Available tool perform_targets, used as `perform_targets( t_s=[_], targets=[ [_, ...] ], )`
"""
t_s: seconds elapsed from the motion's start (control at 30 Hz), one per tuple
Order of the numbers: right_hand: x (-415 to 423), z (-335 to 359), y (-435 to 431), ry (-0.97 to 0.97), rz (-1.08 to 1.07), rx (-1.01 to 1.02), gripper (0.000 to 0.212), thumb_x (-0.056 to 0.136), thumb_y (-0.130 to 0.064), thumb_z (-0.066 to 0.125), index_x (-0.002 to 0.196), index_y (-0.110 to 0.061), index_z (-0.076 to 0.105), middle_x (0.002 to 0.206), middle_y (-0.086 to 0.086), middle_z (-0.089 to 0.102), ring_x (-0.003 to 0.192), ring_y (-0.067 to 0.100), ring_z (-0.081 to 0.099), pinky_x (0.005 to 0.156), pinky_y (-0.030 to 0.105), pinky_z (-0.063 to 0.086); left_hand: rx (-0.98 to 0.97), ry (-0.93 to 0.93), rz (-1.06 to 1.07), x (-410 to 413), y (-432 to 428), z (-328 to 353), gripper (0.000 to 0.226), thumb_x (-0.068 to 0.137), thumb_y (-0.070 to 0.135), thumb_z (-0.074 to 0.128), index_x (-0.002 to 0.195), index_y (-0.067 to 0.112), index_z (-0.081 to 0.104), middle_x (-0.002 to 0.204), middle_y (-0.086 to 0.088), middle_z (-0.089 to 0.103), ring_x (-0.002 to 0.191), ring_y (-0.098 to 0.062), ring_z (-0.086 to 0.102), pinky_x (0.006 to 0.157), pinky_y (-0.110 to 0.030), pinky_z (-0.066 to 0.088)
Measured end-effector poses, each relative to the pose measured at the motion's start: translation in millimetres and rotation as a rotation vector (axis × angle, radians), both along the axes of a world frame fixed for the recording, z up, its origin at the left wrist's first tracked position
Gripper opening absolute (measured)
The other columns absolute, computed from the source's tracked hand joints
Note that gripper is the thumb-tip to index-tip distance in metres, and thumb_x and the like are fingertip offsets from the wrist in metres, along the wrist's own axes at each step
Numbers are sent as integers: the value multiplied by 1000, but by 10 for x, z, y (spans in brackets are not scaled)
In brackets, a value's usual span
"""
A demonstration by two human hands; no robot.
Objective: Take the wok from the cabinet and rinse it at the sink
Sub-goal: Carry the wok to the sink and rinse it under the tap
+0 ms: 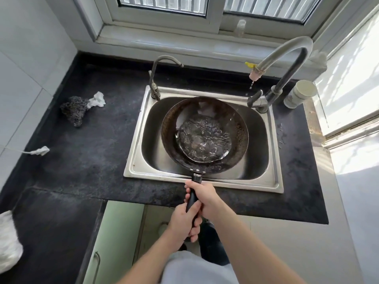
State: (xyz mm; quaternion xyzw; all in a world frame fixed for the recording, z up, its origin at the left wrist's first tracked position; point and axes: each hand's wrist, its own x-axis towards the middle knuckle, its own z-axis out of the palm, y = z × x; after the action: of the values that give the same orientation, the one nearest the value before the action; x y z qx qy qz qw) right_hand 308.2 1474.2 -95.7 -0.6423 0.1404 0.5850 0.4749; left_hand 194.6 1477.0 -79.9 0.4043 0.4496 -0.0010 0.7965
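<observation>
A dark round wok (pixel 238 132) sits over the steel sink (pixel 135 160), with a pool of rippling water in its bottom. Its black handle (pixel 192 196) points toward me across the sink's front rim. My right hand (pixel 205 198) grips the handle close to the wok. My left hand (pixel 184 222) grips the handle's near end, just behind the right. The tall curved faucet (pixel 287 56) stands at the sink's back right, and only a few drops fall from its spout.
A smaller tap (pixel 155 78) stands at the sink's back left. A steel wool scrubber (pixel 74 111) and crumpled tissue (pixel 98 99) lie on the black counter (pixel 82 156) to the left. A white jar (pixel 299 94) stands right of the faucet. A green cabinet door (pixel 114 232) hangs open below.
</observation>
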Motion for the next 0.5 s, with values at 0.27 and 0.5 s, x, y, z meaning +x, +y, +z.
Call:
perform_targets(
  t_s=[0.27, 0.5],
  targets=[
    [-59, 40, -95, 9, -6, 62, 12, 97, -13, 66, 88, -10, 58, 54, -2, 51, 44, 12, 50, 48, 27, 49, 33, 39, 38, 4, -101, 115, 28, 100, 26, 50, 82, 3, 51, 53, -5, 47, 34, -14, 37, 33, -23, 35],
    [-94, 193, -62, -10, 25, 137, 19, 96, -12, 67, 82, -12, 53, 55, 0, 52, 44, 13, 51, 49, 29, 50, 52, -4, 67, -67, -107, 272, 26, 99, 26, 53, 83, 5, 52, 54, -4, 48, 36, -14, 37, 34, -23, 36]
  ],
)
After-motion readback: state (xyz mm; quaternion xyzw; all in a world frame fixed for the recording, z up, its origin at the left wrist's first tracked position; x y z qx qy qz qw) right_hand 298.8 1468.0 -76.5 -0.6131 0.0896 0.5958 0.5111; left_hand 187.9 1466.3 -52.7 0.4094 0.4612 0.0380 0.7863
